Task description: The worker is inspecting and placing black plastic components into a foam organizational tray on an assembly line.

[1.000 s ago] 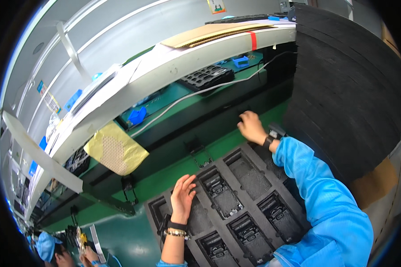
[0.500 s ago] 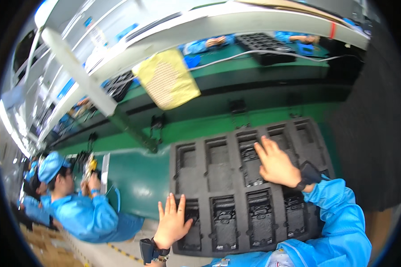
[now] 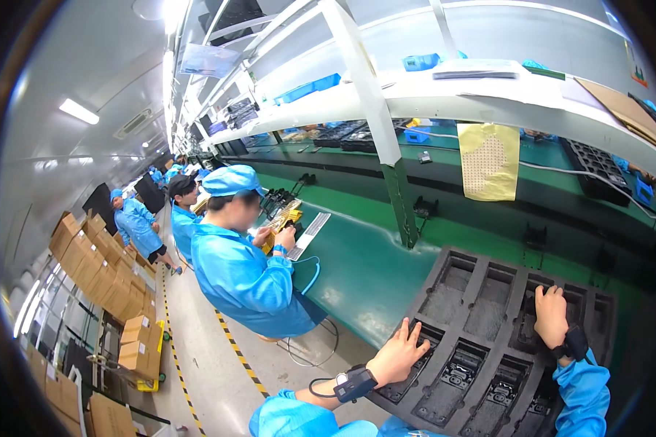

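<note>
A dark grey foam tray (image 3: 475, 333) with two rows of rectangular pockets lies at the lower right of the bench. Black moulded parts sit in the front-row pockets, among them one black part (image 3: 459, 370) and another black part (image 3: 501, 393). My left hand (image 3: 399, 355) rests on the tray's left side, fingers spread over a front pocket and holding nothing. Toward the far right, my right hand (image 3: 552, 317) touches a back-row pocket, its fingers stretched forward and slightly bent. What lies beneath those fingertips is partly hidden. Two back-row pockets at the left show only bare foam.
A co-worker in blue (image 3: 240, 273) handles a yellow item beside a white strip (image 3: 310, 234) on the green bench (image 3: 350, 284). A post (image 3: 393, 182) rises behind the tray, under a white shelf (image 3: 474, 102). Yellow paper (image 3: 490, 162) hangs there. Cardboard boxes (image 3: 109, 273) are stacked left.
The view has swung left, bringing the aisle and co-workers into fuller sight. Both hands remain at the tray; the right hand's fingers are closer together than before.
</note>
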A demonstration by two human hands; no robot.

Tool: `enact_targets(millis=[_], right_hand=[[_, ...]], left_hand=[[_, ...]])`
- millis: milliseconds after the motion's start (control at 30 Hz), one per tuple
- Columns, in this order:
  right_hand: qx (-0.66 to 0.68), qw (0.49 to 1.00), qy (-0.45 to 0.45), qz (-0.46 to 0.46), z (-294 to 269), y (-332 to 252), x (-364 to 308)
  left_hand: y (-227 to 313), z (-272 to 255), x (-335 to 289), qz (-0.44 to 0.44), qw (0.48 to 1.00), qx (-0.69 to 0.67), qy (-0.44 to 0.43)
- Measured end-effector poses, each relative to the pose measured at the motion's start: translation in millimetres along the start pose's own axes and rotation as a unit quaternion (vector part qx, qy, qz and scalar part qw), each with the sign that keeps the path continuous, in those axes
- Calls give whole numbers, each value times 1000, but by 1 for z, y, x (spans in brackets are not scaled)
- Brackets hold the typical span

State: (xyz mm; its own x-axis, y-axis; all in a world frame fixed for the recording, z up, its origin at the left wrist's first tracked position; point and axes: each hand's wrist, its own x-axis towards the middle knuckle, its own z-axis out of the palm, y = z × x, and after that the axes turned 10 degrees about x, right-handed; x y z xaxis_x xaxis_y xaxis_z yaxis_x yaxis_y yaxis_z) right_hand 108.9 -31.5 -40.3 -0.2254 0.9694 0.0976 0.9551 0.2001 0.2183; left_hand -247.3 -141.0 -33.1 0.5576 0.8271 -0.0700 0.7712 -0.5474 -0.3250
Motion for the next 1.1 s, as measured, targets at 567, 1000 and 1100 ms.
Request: enact_targets(millis=[567,1000,1100], right_hand=[[388,902,182,-47,-58,63,-33],[927,354,20,119,17,55,-22],[947,300,7,118,2,54,-23]], left_hand=[[-41,-129,50,23,936,-274,218],[60,-32,263,24,456,-884,97],[58,-45,256,46,473,-877,62]])
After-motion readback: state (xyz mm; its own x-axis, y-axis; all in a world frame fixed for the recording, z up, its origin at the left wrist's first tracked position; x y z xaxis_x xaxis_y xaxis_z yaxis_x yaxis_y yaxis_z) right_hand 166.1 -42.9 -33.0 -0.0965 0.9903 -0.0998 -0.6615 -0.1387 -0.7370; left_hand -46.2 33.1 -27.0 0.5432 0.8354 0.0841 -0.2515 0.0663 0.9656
